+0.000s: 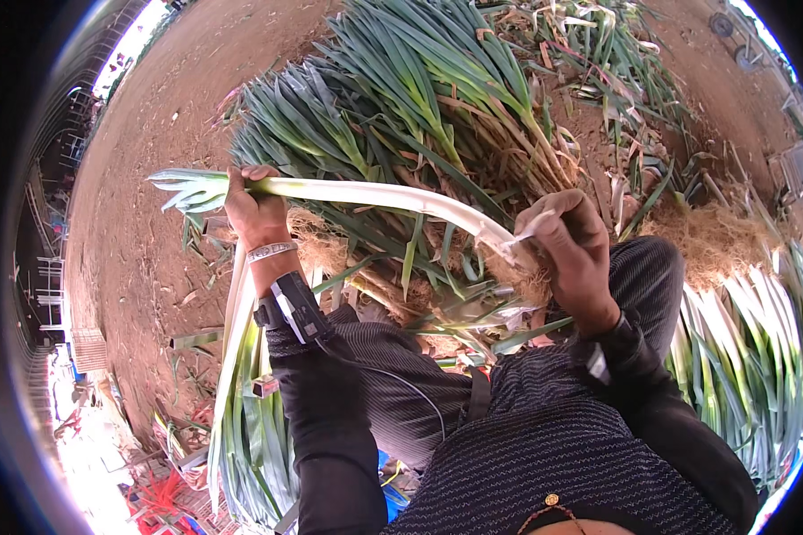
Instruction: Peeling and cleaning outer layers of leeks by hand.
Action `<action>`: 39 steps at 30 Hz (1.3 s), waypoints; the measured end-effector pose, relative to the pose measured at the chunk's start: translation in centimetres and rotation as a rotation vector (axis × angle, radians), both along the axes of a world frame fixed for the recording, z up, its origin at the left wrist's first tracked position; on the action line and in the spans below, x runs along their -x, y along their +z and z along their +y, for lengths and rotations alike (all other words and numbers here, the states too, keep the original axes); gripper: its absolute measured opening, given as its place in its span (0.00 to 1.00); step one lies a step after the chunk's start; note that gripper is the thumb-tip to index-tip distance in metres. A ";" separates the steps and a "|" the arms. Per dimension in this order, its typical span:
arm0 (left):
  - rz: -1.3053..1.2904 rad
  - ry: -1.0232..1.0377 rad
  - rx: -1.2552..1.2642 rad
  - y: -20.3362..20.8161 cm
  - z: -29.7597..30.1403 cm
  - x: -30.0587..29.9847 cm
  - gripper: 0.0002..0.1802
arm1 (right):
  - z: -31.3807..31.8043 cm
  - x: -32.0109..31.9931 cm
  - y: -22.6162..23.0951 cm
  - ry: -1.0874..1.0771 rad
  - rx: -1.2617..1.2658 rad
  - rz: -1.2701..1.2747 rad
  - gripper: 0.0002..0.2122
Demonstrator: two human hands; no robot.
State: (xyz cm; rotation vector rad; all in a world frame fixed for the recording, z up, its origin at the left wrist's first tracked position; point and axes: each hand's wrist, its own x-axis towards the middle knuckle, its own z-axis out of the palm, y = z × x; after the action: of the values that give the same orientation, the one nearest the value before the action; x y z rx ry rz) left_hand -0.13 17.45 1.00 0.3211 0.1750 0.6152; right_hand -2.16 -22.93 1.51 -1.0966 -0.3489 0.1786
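Note:
A long green onion (379, 193) with a thick white stalk lies across in front of me, nearly level and bending down toward its roots at the right. My left hand (252, 207) is closed round it just below the green leaves, which stick out to the left. At the root end, my right hand (569, 254) is closed in a pinch on a thin pale strip of the onion's skin (537, 225). Brown, stringy roots (524, 278) hang below those fingers. Parts of the right fingers hide each other.
Untrimmed green onions (393, 98) are heaped ahead of my knees. Stripped white-stalked onions (740, 343) lie in a row at my right, roots outward. More onions (254, 428) lie at my left. Dry leaf scraps (616, 80) litter the bare soil (152, 241).

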 end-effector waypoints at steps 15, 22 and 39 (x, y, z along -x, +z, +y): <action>0.152 0.210 -0.063 1.7 -0.3 0.5 0.12 | 1.7 -1.3 1.2 -0.175 0.861 -0.749 0.15; 0.168 0.248 -0.089 2.1 -1.1 0.7 0.13 | 3.5 -2.5 -0.3 -0.150 0.864 -0.704 0.12; 0.210 0.255 -0.206 2.5 -3.6 0.3 0.09 | 4.4 -3.9 -4.2 -0.404 1.021 -0.857 0.06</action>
State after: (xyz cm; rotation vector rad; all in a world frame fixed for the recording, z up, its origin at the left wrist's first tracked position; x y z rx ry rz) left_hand -0.48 13.86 3.55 0.5689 0.3592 0.8548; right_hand 1.75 -18.55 -2.67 -2.2146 -0.8302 -0.5647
